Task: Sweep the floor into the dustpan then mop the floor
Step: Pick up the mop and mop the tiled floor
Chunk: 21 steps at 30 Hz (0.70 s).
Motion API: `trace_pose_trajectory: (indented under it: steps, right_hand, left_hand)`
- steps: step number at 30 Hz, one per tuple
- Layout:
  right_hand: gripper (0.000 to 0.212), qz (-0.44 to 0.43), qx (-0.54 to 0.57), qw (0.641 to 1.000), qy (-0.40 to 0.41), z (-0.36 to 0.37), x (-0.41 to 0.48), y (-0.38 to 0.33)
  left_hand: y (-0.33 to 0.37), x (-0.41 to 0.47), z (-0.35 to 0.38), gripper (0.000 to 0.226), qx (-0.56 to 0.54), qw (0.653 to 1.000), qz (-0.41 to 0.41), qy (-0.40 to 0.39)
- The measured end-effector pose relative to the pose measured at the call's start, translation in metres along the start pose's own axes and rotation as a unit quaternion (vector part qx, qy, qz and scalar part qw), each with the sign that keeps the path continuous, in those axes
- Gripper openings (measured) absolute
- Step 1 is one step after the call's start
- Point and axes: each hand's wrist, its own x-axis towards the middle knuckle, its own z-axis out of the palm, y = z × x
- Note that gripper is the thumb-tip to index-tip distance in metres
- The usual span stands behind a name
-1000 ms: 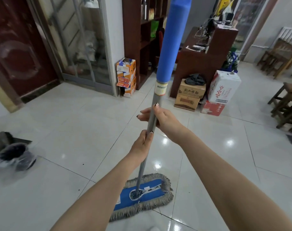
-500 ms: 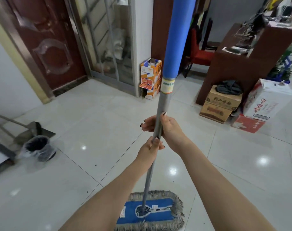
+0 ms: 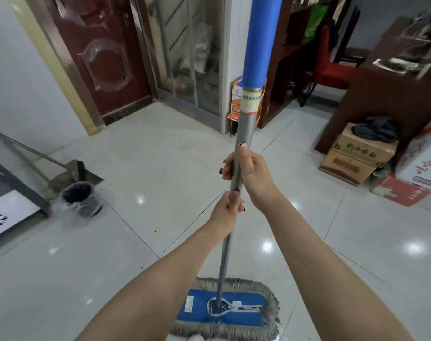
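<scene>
I hold a flat mop by its grey handle, which has a blue foam sleeve higher up. My right hand grips the pole above, and my left hand grips it just below. The blue mop head with its grey fringe lies flat on the white tiled floor, close to my feet. A metal dustpan with a long handle rests on the floor at the left, by the wall. A few dark specks dot the tiles left of the mop.
A small bin lined with clear plastic stands beside the dustpan. Cardboard boxes sit at the foot of a dark wooden desk on the right. An orange box leans against the white pillar; a dark red door is behind.
The view has swung left, bringing the dustpan and bin further into sight. The mop head has come closer to me and squared up. Both hands keep their hold on the pole.
</scene>
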Motion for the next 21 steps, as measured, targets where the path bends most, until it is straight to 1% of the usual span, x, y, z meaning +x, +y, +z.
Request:
trace_pose_trajectory:
  steps: [4,8,12,15,19,21]
  right_hand:
    - [0.050,0.003,-0.021,1.000,0.002,0.012,0.017,-0.018]
    - [0.054,-0.028,-0.016,0.999,-0.006,0.027,0.046,-0.048]
    - [0.057,-0.073,-0.022,0.997,-0.001,0.047,0.070,-0.087]
    - [0.058,-0.093,-0.017,0.995,-0.020,0.059,0.085,-0.111]
    - [0.059,-0.125,-0.026,0.991,-0.031,0.073,0.100,-0.129]
    - [0.058,-0.127,-0.021,0.991,-0.027,0.077,0.104,-0.131]
  left_hand:
    - [0.012,0.011,-0.015,0.050,-0.007,1.000,0.021,0.010]
    - [0.045,0.029,-0.039,0.048,-0.056,0.997,0.047,0.029]
    - [0.076,0.045,-0.069,0.056,-0.048,0.994,0.080,0.050]
    - [0.096,0.054,-0.089,0.061,-0.058,0.991,0.107,0.060]
    - [0.111,0.068,-0.111,0.062,-0.060,0.986,0.133,0.076]
    - [0.112,0.072,-0.115,0.060,-0.055,0.987,0.132,0.080]
